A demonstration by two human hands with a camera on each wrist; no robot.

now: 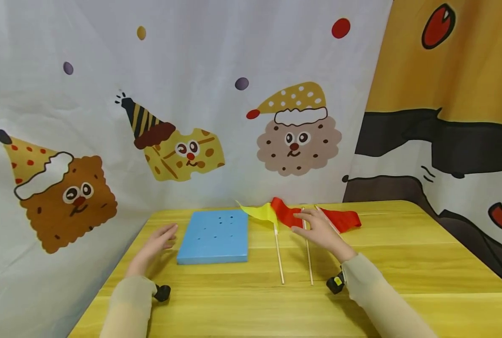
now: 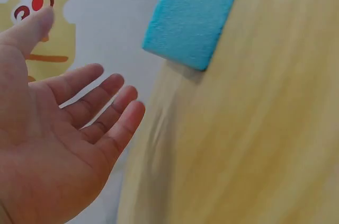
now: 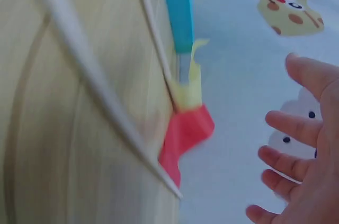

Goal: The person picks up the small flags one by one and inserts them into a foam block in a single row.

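A flat blue foam block (image 1: 213, 241) with several small holes in its top lies at the table's back left. My left hand (image 1: 155, 245) hovers just left of it, fingers spread and holding nothing; the left wrist view shows the bare palm. To the block's right lies a yellow flag (image 1: 262, 213) on a thin pale stick, and beside it a red flag (image 1: 285, 213) on a similar stick. Another red flag (image 1: 346, 219) lies further right, its stick partly hidden behind my right hand (image 1: 322, 232). That hand is held over the red flags, its fingers relaxed and apart, with nothing in them.
A wooden table (image 1: 242, 305) carries everything. Directly behind it hangs a white cloth (image 1: 183, 65) printed with cartoon biscuits and cheese, with an orange and black printed part on the right. Each wrist wears a small black camera, the right one (image 1: 334, 284) marked yellow.
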